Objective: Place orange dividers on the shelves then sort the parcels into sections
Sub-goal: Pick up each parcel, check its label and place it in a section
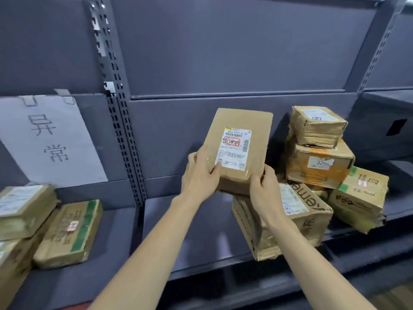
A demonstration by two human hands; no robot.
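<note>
Gripping the parcel's (240,151) near corners, 2 hands, left (201,177) and right (264,190), beside open shelf (196,231).

A parcel depot or courier storeroom: dark grey metal shelving (223,247) with slotted uprights (118,121) fills the frame, taped cardboard parcels (317,166) with barcoded shipping labels sit stacked at right and lower left, and a handwritten paper sign (51,139) hangs at left.

Both hands (232,180) grip a labelled parcel (240,148) (above the shelf (196,238)).
</note>
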